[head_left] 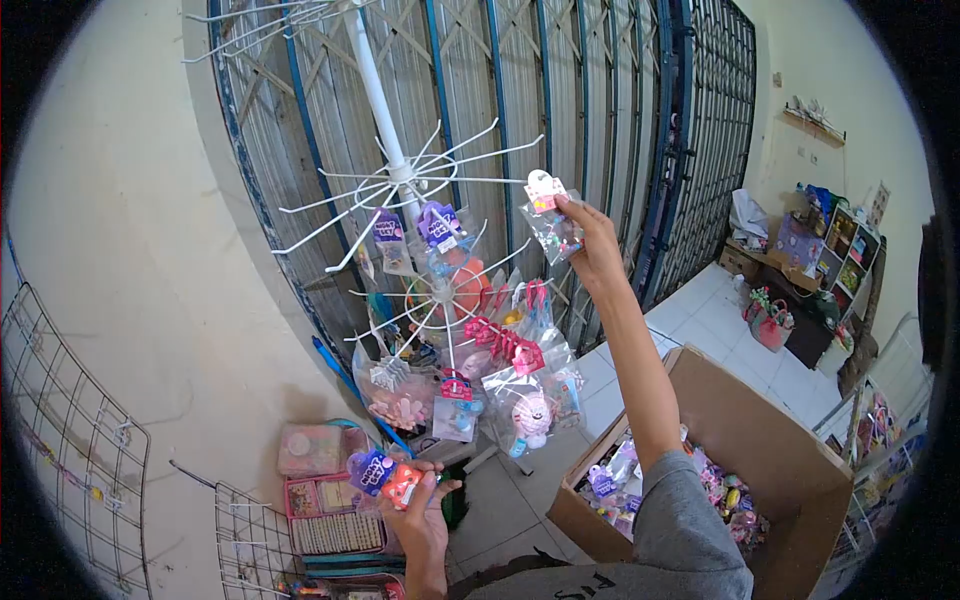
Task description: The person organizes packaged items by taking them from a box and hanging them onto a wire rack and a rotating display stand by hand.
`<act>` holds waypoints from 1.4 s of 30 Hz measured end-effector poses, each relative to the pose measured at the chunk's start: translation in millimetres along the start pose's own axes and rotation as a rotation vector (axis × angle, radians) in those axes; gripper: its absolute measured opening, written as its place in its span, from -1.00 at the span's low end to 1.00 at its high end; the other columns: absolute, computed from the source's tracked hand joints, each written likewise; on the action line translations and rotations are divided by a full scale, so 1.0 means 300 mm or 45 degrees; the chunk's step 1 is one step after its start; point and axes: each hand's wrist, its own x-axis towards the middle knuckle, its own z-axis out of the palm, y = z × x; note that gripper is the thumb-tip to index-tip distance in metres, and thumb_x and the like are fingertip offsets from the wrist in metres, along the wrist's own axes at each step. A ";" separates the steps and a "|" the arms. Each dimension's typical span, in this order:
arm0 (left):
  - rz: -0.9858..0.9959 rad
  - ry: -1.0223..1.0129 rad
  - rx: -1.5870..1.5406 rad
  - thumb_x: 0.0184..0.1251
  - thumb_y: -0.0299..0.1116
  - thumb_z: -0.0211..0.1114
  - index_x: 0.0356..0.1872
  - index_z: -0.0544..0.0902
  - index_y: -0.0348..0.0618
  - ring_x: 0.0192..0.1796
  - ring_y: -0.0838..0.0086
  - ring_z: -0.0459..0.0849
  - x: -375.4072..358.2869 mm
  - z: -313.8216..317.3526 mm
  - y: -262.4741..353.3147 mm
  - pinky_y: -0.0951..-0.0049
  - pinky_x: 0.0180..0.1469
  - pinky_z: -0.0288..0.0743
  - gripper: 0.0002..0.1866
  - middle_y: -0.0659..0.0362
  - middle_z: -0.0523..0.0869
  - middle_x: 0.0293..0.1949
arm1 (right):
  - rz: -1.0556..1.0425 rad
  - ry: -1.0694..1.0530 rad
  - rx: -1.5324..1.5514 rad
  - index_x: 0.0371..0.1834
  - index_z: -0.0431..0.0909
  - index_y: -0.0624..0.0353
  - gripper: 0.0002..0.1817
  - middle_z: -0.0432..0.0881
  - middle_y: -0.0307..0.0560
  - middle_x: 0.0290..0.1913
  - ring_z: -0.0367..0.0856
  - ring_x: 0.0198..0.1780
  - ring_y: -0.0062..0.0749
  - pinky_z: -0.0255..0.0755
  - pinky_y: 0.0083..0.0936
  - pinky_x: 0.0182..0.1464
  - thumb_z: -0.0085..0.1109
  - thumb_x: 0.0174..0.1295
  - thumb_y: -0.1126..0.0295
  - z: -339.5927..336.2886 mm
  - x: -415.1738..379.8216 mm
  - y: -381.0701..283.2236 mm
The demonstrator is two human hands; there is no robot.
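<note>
I have a small clear packet [552, 215] with a card header pinched in my right hand [592, 240], raised beside the tip of an upper prong on the white display rack [400, 170], header up so its hole faces the wire. My left hand [420, 510] grips spare packets [385, 475] low, close to my body. The cardboard box [760, 440] of stock sits open on the floor below my right arm, within reach.

White display rack [400, 170], blue gate [600, 100], brown cardboard box [770, 440]
</note>
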 end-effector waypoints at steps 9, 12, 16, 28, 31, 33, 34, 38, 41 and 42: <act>0.064 0.046 0.025 -0.05 -0.69 0.04 -0.15 0.29 -0.23 -0.29 0.40 0.49 0.015 -0.026 0.004 0.35 -0.44 0.53 -0.63 0.12 0.49 -0.41 | -0.159 0.076 -0.004 -0.44 0.46 0.26 -0.88 0.50 -0.22 -0.49 0.46 -0.46 -0.61 0.33 -0.72 -0.43 0.08 -0.03 0.44 0.038 -0.017 0.027; 0.042 0.075 0.013 -0.07 -0.69 0.05 -0.15 0.29 -0.24 -0.30 0.40 0.50 0.027 -0.041 0.007 0.37 -0.46 0.53 -0.63 0.12 0.49 -0.43 | -0.102 0.007 0.348 -0.36 0.41 0.31 -0.83 0.49 -0.12 -0.45 0.47 -0.46 -0.54 0.34 -0.66 -0.42 0.00 0.01 0.44 0.052 -0.012 0.036; 0.039 0.129 0.002 -0.08 -0.69 0.06 -0.14 0.30 -0.23 -0.31 0.41 0.50 0.020 -0.041 0.010 0.37 -0.46 0.53 -0.62 0.12 0.50 -0.44 | 0.262 -0.160 0.694 -0.37 0.38 0.29 -0.85 0.47 -0.09 -0.43 0.39 -0.53 -0.52 0.26 -0.66 -0.56 -0.01 0.03 0.44 0.028 -0.014 0.040; 0.046 0.158 0.002 -0.09 -0.63 0.12 -0.20 0.32 -0.19 -0.28 0.42 0.48 0.023 -0.044 0.009 0.38 -0.46 0.48 -0.65 0.15 0.49 -0.43 | -0.406 0.094 -0.039 -0.35 0.46 0.27 -0.81 0.49 -0.20 -0.43 0.46 -0.43 -0.55 0.32 -0.70 -0.42 0.10 -0.04 0.44 0.007 -0.121 0.009; 0.052 0.164 0.008 -0.10 -0.63 0.12 -0.20 0.33 -0.20 -0.28 0.42 0.48 0.026 -0.041 0.008 0.38 -0.46 0.47 -0.65 0.14 0.49 -0.43 | -0.897 0.384 -0.547 -0.44 0.54 0.24 -0.84 0.49 -0.21 -0.52 0.43 -0.50 -0.56 0.30 -0.68 -0.47 0.21 -0.15 0.49 0.043 -0.161 -0.039; 0.054 0.170 0.014 -0.10 -0.63 0.12 -0.21 0.34 -0.20 -0.29 0.42 0.48 0.026 -0.038 0.007 0.39 -0.46 0.47 -0.66 0.14 0.49 -0.43 | -1.633 0.447 -1.355 -0.42 0.54 0.18 -0.80 0.48 -0.18 -0.53 0.43 -0.51 -0.48 0.30 -0.63 -0.50 0.20 -0.22 0.56 0.039 -0.164 -0.049; 0.058 0.174 0.022 -0.10 -0.63 0.11 -0.21 0.33 -0.21 -0.30 0.42 0.48 0.027 -0.036 0.007 0.39 -0.47 0.48 -0.66 0.14 0.49 -0.43 | -1.761 0.402 -1.444 -0.41 0.55 0.11 -0.72 0.47 -0.19 -0.51 0.39 -0.55 -0.46 0.26 -0.61 -0.52 0.20 -0.31 0.59 0.029 -0.152 -0.038; 0.042 0.133 0.042 -0.10 -0.64 0.10 -0.20 0.32 -0.23 -0.31 0.42 0.49 0.030 -0.044 -0.001 0.42 -0.48 0.49 -0.66 0.14 0.49 -0.43 | -1.983 0.212 -1.685 -0.34 0.54 0.06 -0.65 0.46 -0.26 -0.44 0.31 -0.61 -0.54 0.16 -0.60 -0.54 0.20 -0.33 0.56 0.043 -0.134 -0.021; 0.037 0.132 0.030 -0.09 -0.64 0.10 -0.19 0.32 -0.23 -0.31 0.43 0.49 0.027 -0.041 0.005 0.42 -0.49 0.49 -0.65 0.14 0.49 -0.43 | -1.960 0.196 -1.755 -0.32 0.53 0.05 -0.63 0.46 -0.26 -0.44 0.31 -0.60 -0.54 0.17 -0.58 -0.52 0.18 -0.34 0.55 0.036 -0.130 -0.004; 0.040 0.133 0.029 -0.09 -0.64 0.10 -0.19 0.32 -0.23 -0.31 0.43 0.49 0.027 -0.042 0.006 0.42 -0.49 0.49 -0.65 0.14 0.49 -0.43 | -1.961 0.195 -1.752 -0.32 0.53 0.05 -0.63 0.46 -0.26 -0.44 0.31 -0.60 -0.54 0.17 -0.58 -0.52 0.18 -0.34 0.55 0.038 -0.130 -0.001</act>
